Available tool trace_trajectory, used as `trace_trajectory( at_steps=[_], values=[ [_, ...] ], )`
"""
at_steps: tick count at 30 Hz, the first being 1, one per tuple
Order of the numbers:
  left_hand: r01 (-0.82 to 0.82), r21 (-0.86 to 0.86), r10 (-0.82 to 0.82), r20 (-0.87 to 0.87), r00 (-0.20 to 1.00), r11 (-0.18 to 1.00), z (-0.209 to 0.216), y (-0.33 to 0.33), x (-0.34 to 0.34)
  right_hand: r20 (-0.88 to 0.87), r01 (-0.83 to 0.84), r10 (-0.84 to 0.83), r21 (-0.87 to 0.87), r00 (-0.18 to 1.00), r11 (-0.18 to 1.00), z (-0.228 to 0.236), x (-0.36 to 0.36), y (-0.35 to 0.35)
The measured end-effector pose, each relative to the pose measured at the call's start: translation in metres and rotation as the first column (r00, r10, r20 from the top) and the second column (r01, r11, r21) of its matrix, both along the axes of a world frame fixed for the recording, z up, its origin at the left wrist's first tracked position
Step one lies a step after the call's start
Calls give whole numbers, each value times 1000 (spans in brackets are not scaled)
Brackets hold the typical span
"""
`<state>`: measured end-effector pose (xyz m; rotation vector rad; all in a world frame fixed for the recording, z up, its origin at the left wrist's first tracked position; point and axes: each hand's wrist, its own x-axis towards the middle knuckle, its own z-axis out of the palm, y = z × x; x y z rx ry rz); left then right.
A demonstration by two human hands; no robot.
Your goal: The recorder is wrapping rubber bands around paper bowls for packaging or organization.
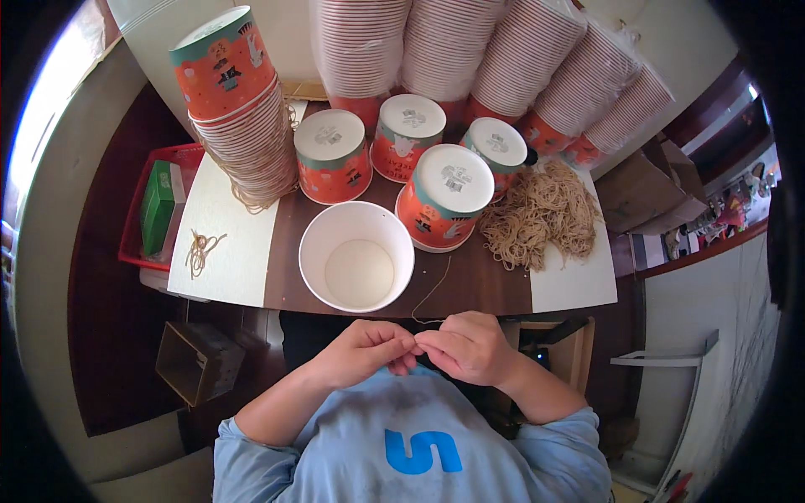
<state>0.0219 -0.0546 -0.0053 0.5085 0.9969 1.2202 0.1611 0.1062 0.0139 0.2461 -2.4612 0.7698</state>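
Close together in front of my chest, at the table's near edge, are my left hand [373, 347] and my right hand [467, 344]. Both are closed in a pinch, with fingertips meeting. A thin tan string [433, 290] runs from the tabletop down to my fingers, which seem to grip its end; the exact hold is hidden. Just beyond my hands an open paper tub [314, 260] stands upright, white inside, with nothing in it. Behind it, several orange and green printed paper tubs [433, 220] rest upside down. At their right lies a tangled heap of tan string [541, 214].
Tall wrapped stacks of tubs [453, 50] line the back. A leaning stack of nested tubs [243, 142] stands at the left, near a small string bundle [199, 253]. A red crate [134, 226] holds a green box [158, 210]. Cardboard boxes [201, 362] sit below and at right.
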Motion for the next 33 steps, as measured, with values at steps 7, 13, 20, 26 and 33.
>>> trace_trajectory(
  at_steps=[7,13,20,26,33],
  values=[
    [-77,61,82,-92,992,995,-11,-3,5,59,9,-11,34,998,999,1,1,-1],
    [-112,76,135,-558,819,991,11,-3,14,151,-12,-2,92,989,996,11,5,-4],
    [253,309,319,-948,4,917,20,6,-12,158,69,-65,-21,985,997,7,-4,-4],
    [191,342,388,-862,-325,920,-2,82,-135,425,296,-28,-582,905,758,14,-14,16],
    [-44,138,136,-989,-60,989,-20,64,-139,392,358,-93,-685,915,635,49,-33,47]
  ],
)
